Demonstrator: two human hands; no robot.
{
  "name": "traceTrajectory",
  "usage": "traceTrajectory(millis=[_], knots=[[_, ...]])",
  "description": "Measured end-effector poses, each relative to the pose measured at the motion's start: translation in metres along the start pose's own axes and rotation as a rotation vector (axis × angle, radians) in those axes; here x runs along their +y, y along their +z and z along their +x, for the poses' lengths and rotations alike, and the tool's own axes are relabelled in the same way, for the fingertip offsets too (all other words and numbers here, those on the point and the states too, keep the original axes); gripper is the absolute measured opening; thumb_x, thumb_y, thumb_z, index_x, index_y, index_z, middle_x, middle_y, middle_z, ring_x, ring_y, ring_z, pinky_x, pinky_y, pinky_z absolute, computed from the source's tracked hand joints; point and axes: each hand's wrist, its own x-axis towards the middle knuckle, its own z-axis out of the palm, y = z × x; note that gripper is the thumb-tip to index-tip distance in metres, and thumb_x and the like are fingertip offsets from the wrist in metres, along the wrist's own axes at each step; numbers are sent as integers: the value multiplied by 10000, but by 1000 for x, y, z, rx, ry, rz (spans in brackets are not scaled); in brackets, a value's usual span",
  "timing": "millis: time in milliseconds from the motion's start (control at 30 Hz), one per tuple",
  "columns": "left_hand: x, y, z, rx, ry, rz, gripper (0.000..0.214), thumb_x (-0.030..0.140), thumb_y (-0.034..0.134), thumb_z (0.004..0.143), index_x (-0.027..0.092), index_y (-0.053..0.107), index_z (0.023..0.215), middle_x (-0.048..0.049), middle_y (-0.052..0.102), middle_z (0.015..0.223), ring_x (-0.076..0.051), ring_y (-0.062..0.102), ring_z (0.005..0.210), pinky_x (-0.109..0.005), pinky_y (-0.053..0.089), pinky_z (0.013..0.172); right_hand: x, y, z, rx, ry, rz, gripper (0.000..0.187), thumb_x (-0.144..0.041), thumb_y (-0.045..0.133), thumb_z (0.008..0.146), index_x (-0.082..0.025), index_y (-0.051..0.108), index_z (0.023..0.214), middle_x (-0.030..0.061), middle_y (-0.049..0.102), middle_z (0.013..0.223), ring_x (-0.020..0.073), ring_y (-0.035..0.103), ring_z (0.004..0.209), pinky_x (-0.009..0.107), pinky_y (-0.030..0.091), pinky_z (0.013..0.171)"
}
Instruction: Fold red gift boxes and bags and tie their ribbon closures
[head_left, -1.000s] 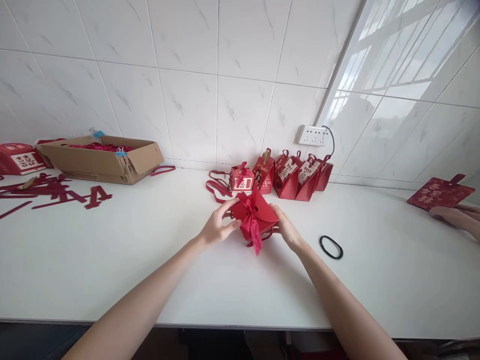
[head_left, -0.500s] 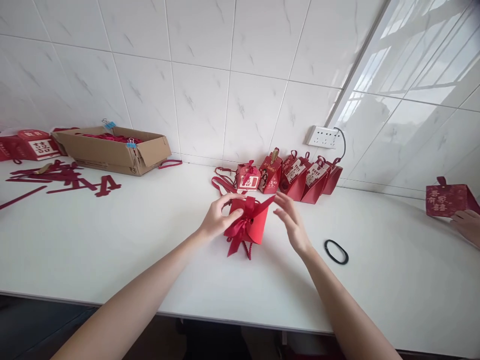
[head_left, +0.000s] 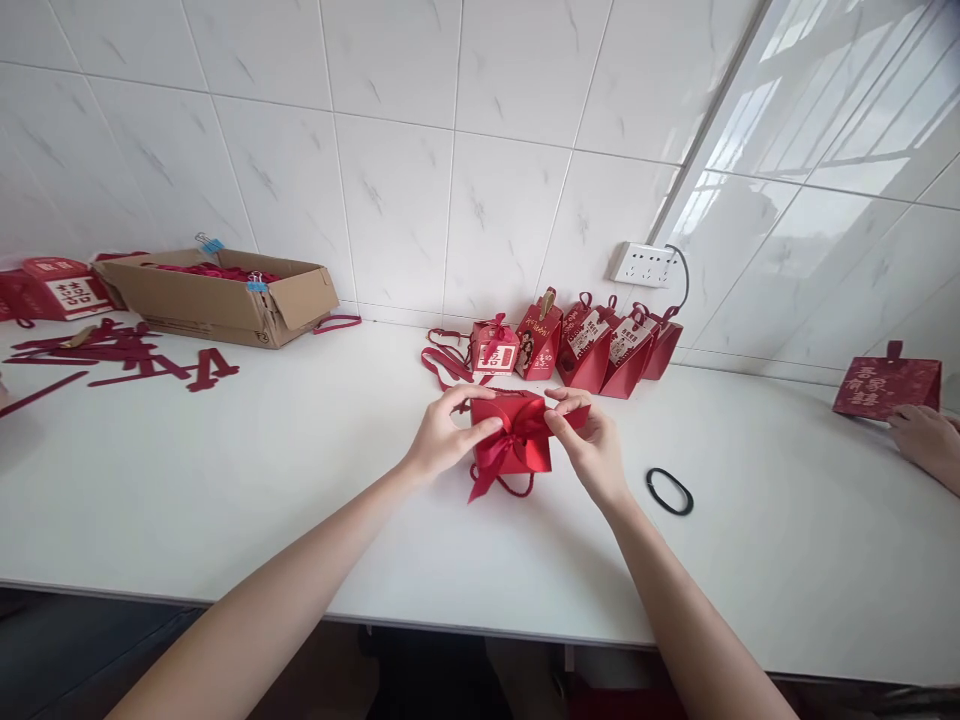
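Observation:
A small red gift box (head_left: 534,460) with a cord handle lies on the white table in front of me. Across its front runs a dark red ribbon bow (head_left: 498,452), one tail hanging toward me. My left hand (head_left: 444,432) grips the box's left side, thumb on the front and fingers behind. With thumb and fingers pinched, my right hand (head_left: 589,440) holds a ribbon end at the box's right side. Just behind the box stands a smaller red box (head_left: 495,350) with a white printed label and a bow on top.
Several red handled boxes (head_left: 589,350) line the wall. A cardboard box (head_left: 202,305) of red ribbon stands left, near loose ribbons (head_left: 120,350). A black ring (head_left: 670,491) lies right. Another person's hand (head_left: 926,435) touches a red box (head_left: 885,385). A power strip (head_left: 646,265) is on the wall.
My right hand has closed on the ribbon end and draws it rightward. The gift box has turned and shifted slightly right, with my left hand following along.

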Motion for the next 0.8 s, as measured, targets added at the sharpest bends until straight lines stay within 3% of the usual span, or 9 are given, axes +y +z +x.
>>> traceTrajectory(millis=[167,333,500,633,800], knots=[[-5,-1,4,137,-77,-98,386,403,715,687,211,478,924,-71,600,1117,-224,557,1061,-348,421,881,4,5,2,-78,196,291,318,-485,659,715,-198,527,677,72,620,1022,233,594,942,390,484,813],[-9,3,1,140,-45,-142,421,469,694,689,224,396,856,-81,495,1281,-201,542,1087,-336,403,912,10,4,5,-90,349,460,289,-423,703,685,-191,532,663,47,658,889,201,616,862,363,489,796],[-8,0,-3,-15,38,-107,377,559,580,739,210,445,783,-106,472,1310,-266,441,1218,-398,355,989,16,3,7,-69,370,490,276,-395,687,703,-185,518,643,42,648,878,183,601,849,336,487,764],[-4,-1,-2,23,39,53,240,380,613,751,208,466,674,-86,511,1244,-264,434,1230,-412,326,1032,19,4,7,-57,365,527,259,-397,670,717,-187,532,650,46,661,872,192,602,851,340,492,747],[0,-6,-1,-15,26,52,217,392,557,788,203,528,685,-97,515,1261,-267,452,1217,-416,343,1025,20,3,7,-37,374,583,229,-379,692,700,-186,572,673,43,664,868,197,607,851,340,497,735]])
